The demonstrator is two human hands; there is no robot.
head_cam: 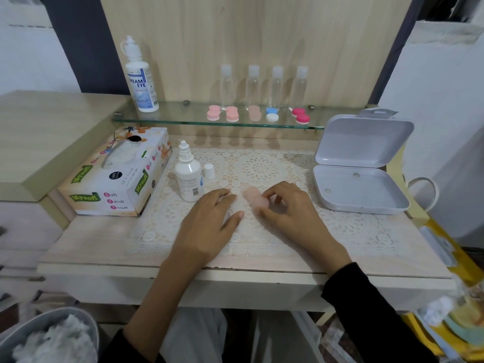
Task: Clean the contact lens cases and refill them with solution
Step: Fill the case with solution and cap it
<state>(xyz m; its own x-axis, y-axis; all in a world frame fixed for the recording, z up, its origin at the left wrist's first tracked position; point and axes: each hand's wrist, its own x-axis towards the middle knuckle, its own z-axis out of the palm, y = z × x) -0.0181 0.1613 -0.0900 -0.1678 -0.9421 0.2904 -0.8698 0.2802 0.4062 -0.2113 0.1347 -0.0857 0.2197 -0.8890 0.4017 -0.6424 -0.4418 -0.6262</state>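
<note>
On lace mat (262, 166), R hand (288, 208) pinches round pale-pink plastic case (255, 197); L hand (209, 218) lies flat, fingers relaxed.

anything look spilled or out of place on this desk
Nothing looks spilled or broken. The small bottle stands upright with its cap off beside it on the lace mat, and the grey box lies open, which fits mid-task. The right hand holds a pink lens case.
</note>
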